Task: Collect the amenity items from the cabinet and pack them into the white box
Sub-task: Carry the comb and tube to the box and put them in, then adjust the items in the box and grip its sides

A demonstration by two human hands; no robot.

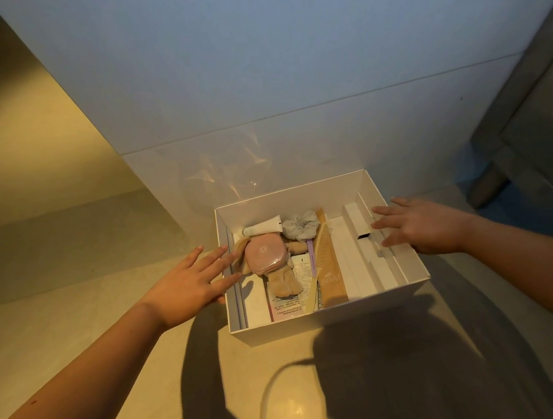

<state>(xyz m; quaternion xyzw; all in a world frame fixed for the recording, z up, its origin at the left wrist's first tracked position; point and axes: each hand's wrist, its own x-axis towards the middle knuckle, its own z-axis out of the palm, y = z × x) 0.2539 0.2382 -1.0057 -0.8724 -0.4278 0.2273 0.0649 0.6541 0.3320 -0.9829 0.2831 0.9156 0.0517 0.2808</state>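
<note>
Open and holding nothing — left hand [190, 281] and right hand [418, 227] sit at the white box [282, 329] sides. Best to hold both sides evenly — keep it flat.

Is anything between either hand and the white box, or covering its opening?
Nothing visible does. The left hand is open at the left wall of the white box. The right hand is open over the right rim, above the slim white cartons. The top is uncovered.

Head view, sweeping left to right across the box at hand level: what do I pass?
In order: left hand → pink case → wooden comb → slim white cartons → right hand.
</note>
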